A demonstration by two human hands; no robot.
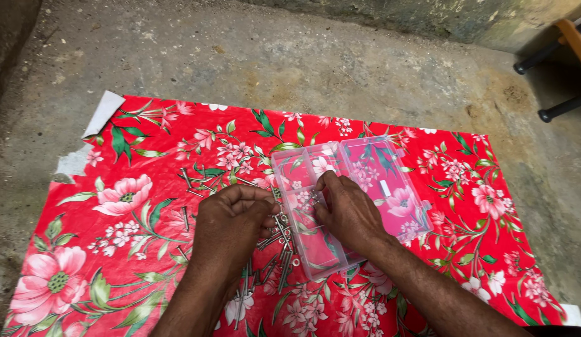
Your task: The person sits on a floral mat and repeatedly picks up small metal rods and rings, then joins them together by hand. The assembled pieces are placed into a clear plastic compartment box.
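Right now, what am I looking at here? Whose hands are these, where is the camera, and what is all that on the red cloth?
The one picture comes from a camera worn on a person's head, looking down at their own two bare hands. A red flowered cloth is spread on a concrete floor. On it sits a clear plastic compartment box, lid open. The right hand rests inside the box. The left hand is curled over a heap of metal screws and washers; whether it grips any, I cannot tell.
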